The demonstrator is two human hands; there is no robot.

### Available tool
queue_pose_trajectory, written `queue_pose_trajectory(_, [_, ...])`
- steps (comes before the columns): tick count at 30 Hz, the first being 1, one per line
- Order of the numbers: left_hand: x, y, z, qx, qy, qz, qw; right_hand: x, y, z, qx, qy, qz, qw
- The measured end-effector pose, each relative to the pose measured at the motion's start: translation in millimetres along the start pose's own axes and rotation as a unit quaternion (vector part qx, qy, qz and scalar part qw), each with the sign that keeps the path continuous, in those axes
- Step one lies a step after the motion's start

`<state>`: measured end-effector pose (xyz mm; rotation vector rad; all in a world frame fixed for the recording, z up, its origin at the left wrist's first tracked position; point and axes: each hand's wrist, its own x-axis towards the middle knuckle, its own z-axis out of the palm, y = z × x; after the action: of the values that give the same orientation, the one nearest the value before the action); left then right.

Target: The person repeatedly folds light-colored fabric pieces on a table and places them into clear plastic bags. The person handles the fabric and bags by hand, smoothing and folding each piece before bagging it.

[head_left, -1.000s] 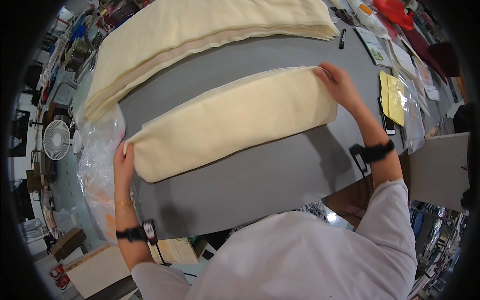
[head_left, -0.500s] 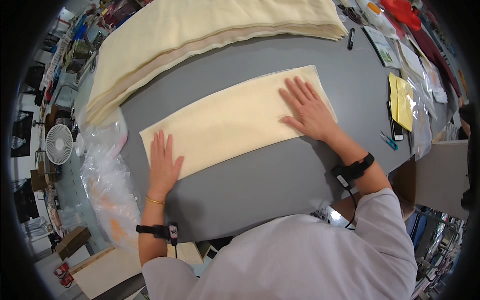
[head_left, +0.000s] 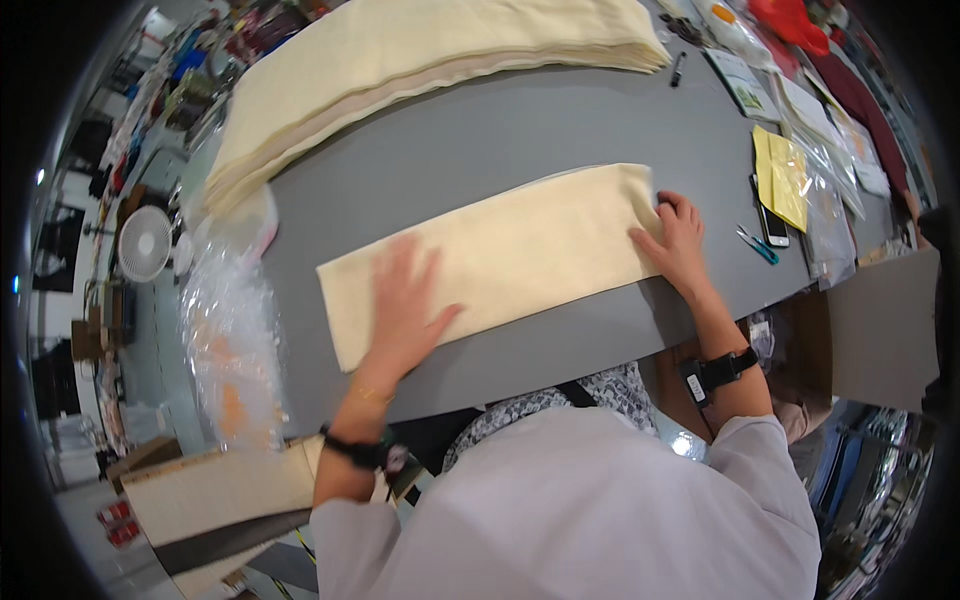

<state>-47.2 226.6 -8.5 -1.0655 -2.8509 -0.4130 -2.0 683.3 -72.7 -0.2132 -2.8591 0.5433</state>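
Note:
A long folded piece of cream cloth [head_left: 540,250] lies across the grey table in front of me. My left hand [head_left: 405,310] is over its left part, fingers spread and blurred by motion; whether it touches the cloth I cannot tell. At the right end, my right hand [head_left: 682,242] grips the cloth's short edge. Its thumb rests on top while the other fingers curl round the edge, where the fabric bunches a little. Farther back sits a thick stack of the same cream cloth [head_left: 430,50].
Crumpled clear plastic [head_left: 235,350] hangs at the table's left edge. On the right lie thread snips [head_left: 758,246], a phone [head_left: 776,232], a yellow packet [head_left: 780,178], a booklet [head_left: 742,84] and a black marker [head_left: 678,70]. A white fan [head_left: 146,244] stands off to the left.
My left hand has moved right from the cloth's left end. My right hand has gone from lying flat on the cloth to gripping its right edge, which now bunches.

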Motion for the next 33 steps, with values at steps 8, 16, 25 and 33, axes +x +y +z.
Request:
queue_pose_trajectory(8, [50.3, 49.8, 38.8, -0.241, 0.108, -0.035, 0.964, 44.2, -49.7, -78.2, 0.536, -0.021, 0.130, 0.834])
queue_pose_trajectory(16, [-36.0, -56.4, -23.6, -0.603, 0.101, -0.374, 0.698, 37.8, -279.5, 8.6, 0.480, -0.131, -0.149, 0.854])
queue_pose_trajectory(25, [-49.0, -82.9, 22.6, -0.566, 0.122, -0.367, 0.728, 12.1, -256.8, 28.5, 0.265, -0.094, -0.193, 0.940])
queue_pose_trajectory(33, [-41.4, -85.4, 10.8, -0.429, 0.180, -0.374, 0.802, 75.1, -199.7, 53.9, 0.293, -0.066, -0.114, 0.947])
